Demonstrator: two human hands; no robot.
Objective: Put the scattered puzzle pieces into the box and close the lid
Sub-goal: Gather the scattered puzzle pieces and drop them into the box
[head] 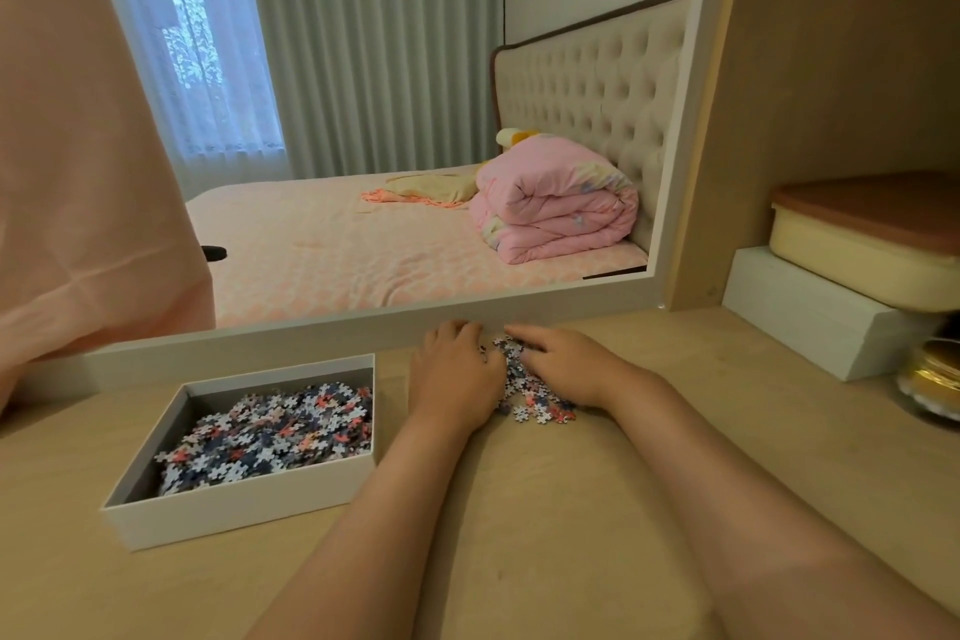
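Desk top (pixel 571 509): pale wood-grain laminate, smooth and matt, crossed in the near field by two bare forearms.

Near left, an open white cardboard box (pixel 234 520) is set on the desk; it is rectangular, with thin walls. Small puzzle pieces (pixel 270 431) in white, navy and coral are heaped inside it.

Farther, just right of the box, a loose pile (pixel 535 395) of like pieces is flanked by both hands. The left hand (pixel 454 374) is laid palm down at the pile's left edge, fingers together and lightly bent. The right hand (pixel 563 364) is spread over the pile, fingers nearly straight; nothing is pinched.

Far right: a white block-shaped box (pixel 810 322), with a cream container (pixel 857 244) with a brown lid on top of it.

Behind, a white-framed mirror (pixel 363 322) is seen, with a pink bed, a folded quilt, a tufted headboard and pleated curtains reflected.
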